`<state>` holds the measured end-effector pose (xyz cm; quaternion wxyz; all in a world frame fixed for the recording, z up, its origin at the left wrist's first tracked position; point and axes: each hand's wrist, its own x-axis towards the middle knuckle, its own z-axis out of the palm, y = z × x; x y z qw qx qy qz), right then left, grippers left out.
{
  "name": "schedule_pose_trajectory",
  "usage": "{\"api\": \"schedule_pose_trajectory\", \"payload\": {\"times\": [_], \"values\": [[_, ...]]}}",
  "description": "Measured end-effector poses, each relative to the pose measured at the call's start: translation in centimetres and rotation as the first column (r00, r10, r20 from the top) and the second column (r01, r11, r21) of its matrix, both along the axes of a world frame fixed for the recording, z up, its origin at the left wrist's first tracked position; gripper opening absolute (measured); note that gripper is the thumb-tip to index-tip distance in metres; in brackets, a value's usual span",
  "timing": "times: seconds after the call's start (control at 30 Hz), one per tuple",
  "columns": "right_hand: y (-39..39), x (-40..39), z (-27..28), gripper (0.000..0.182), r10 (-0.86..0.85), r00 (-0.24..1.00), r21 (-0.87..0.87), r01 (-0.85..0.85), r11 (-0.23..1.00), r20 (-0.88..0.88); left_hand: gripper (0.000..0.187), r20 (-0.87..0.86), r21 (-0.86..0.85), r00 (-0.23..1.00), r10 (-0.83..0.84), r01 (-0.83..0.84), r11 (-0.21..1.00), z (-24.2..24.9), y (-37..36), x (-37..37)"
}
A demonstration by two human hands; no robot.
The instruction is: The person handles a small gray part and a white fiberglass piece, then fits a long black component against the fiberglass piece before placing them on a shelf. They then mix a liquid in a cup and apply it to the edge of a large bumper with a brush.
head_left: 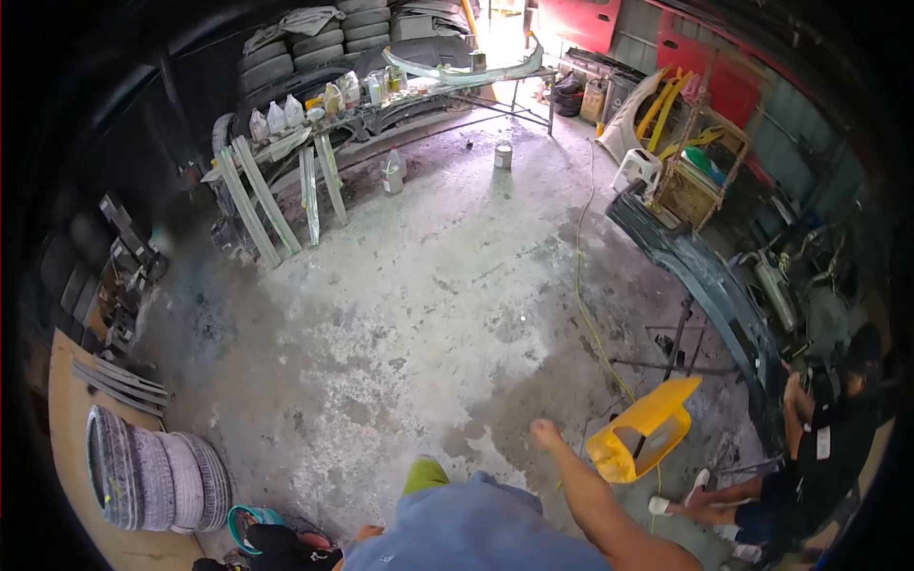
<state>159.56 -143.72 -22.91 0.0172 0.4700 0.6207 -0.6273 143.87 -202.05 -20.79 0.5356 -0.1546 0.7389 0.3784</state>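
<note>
My right hand [546, 434] is stretched forward over the concrete floor, its fingers curled into a loose fist with nothing visible in it. Nearest to it on the right is a yellow panel [609, 459] with a large opening, which looks like a vehicle body part. My left hand [369, 532] hangs low beside my blue shirt. Only a small part of that hand shows, so its fingers cannot be made out. A black bag-like bundle and a turquoise bucket [249, 521] lie to its left.
A co-worker [828, 447] in dark clothes handles a long dark bumper [709, 276] at the right. A yellow hose [583, 285] crosses the floor. Stacked tyres [157, 476] stand at left; a metal can [503, 156] and a workbench with bottles [276, 119] are ahead.
</note>
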Motion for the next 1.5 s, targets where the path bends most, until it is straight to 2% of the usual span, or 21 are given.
{"api": "schedule_pose_trajectory", "payload": {"times": [0.07,0.27,0.33,0.47,0.5,0.53,0.57,0.63,0.7,0.83,0.9,1.0,1.07,1.13,1.17,1.23,1.3,1.37,1.43,1.47,1.5], "values": [[5.7,-10.7,5.4,0.021,0.037,0.999,0.022,-0.037,0.999,0.000,0.027,0.036,-0.018,0.999,0.040,-0.039,0.999,-0.1,1.9,-2.7],[18.1,-31.1,8.1,0.022,0.188,0.969,0.195,-0.156,0.968,-0.159,0.028,0.071,-0.025,0.997,0.003,-0.001,1.000,-2.2,13.1,-17.5],[21.6,-33.7,3.5,0.020,0.310,0.949,0.370,-0.271,0.889,-0.049,0.028,0.053,-0.014,0.998,-0.033,0.034,0.999,-2.4,18.1,-25.6],[24.5,-31.1,-5.6,0.014,0.035,0.999,0.037,-0.034,0.999,-0.030,0.029,0.016,0.077,1.000,-0.023,0.022,0.997,-3.2,34.1,-45.2],[24.4,-30.1,-4.6,0.013,-0.049,0.998,-0.092,0.053,0.994,0.045,0.029,-0.025,0.101,0.999,-0.028,0.031,0.994,-3.6,38.5,-50.1],[24.8,-28.7,-7.0,0.014,-0.130,0.989,-0.267,0.107,0.958,-0.070,0.027,-0.251,0.052,0.937,-0.244,0.264,0.963,-4.1,43.2,-55.3],[23.6,-28.8,-4.8,0.017,-0.062,0.963,0.035,0.055,0.998,0.263,0.026,-0.445,-0.052,0.782,-0.436,0.464,0.884,-4.6,47.5,-60.3],[23.5,-28.3,-5.2,0.014,-0.034,0.884,-0.109,0.095,0.989,0.467,0.028,-0.584,-0.034,0.680,-0.443,0.525,0.850,-1.4,57.5,-68.0],[24.9,-29.3,-5.9,0.014,0.006,0.874,-0.204,0.106,0.973,0.485,0.032,-0.726,0.069,0.594,-0.347,0.566,0.822,0.8,66.7,-74.5],[33.3,-34.7,-7.8,0.015,0.191,0.853,-0.226,-0.088,0.970,0.485,0.033,-0.792,0.092,0.556,-0.252,0.517,0.851,3.7,79.7,-82.0],[40.7,-40.3,-7.9,0.016,0.169,0.880,-0.270,-0.048,0.962,0.445,0.031,-0.615,0.052,0.712,-0.339,0.466,0.883,3.3,83.9,-84.3],[56.0,-53.6,-7.1,0.018,-0.250,0.913,-0.581,0.399,0.709,0.322,0.024,-0.340,0.247,0.911,-0.233,0.326,0.912,-0.7,84.3,-86.0],[64.0,-64.4,-2.8,0.011,-0.318,0.939,-0.215,0.339,0.916,0.128,0.025,-0.291,0.208,0.927,-0.236,0.302,0.930,-2.6,84.6,-86.3],[73.4,-73.3,-2.9,0.008,-0.214,0.973,-0.261,0.186,0.947,-0.083,0.024,-0.213,-0.039,0.931,-0.297,0.296,0.955,-2.4,84.6,-86.3],[76.9,-78.1,0.0,0.009,-0.249,0.962,-0.295,0.208,0.933,-0.111,0.027,-0.122,-0.038,0.982,-0.143,0.139,0.990,-2.6,84.6,-86.0],[81.4,-87.3,8.7,0.017,-0.217,0.950,-0.142,0.188,0.972,-0.224,0.026,0.368,0.319,0.928,0.052,-0.179,0.931,-4.0,84.8,-88.3],[86.6,-93.8,10.8,0.020,-0.164,0.940,-0.099,0.141,0.985,-0.298,0.025,0.189,0.026,0.982,0.002,-0.007,1.000,-4.3,87.0,-89.7],[91.3,-99.7,11.1,0.023,0.040,0.965,0.051,-0.028,0.998,-0.258,0.025,0.121,-0.048,0.986,-0.110,0.117,0.992,-3.9,91.4,-93.9],[95.3,-103.0,8.0,0.025,0.091,0.980,0.109,-0.072,0.991,-0.178,0.024,0.038,-0.055,0.958,-0.285,0.287,0.956,-3.9,96.3,-98.8],[96.7,-102.9,5.8,0.024,0.064,0.994,0.098,-0.055,0.994,-0.092,0.023,-0.067,-0.057,0.871,-0.487,0.484,0.873,-3.6,99.1,-101.9],[97.8,-103.4,4.9,0.023,0.038,0.999,0.094,-0.038,0.995,-0.005,0.023,-0.220,-0.099,0.649,-0.728,0.728,0.679,-3.5,101.9,-105.6]]}}
